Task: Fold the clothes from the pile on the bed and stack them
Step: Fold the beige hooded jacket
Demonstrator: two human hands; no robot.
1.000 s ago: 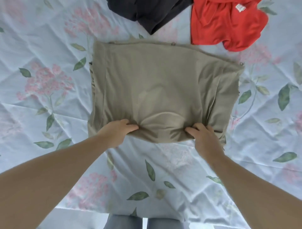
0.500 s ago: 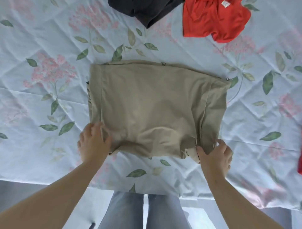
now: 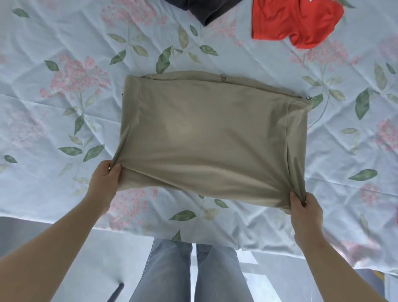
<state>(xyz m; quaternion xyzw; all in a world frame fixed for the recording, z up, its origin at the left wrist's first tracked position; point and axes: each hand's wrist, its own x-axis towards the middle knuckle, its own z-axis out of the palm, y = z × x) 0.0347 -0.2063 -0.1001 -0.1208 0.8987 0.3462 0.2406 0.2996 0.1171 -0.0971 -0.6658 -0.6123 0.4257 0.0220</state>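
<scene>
Both near corners of the folded khaki garment (image 3: 206,138) are pinched, one in the left hand (image 3: 105,180), one in the right hand (image 3: 305,207); it lies on the floral bedspread (image 3: 64,107) just beyond them. Farther off, a dark garment (image 3: 204,10) and a red garment (image 3: 295,21) are cut off, the red's tag (image 3: 310,1) unreadable.

No legible text, number, brand or sign in view.
White speck at top frame edge on red garment (image 3: 295,21), possibly sewn-in label. Cropped and too small to read.
Upward face of khaki garment (image 3: 206,138): no readable marking.
Print on bedsheet (image 3: 64,38): flowers and leaves only, no lettering.
</scene>
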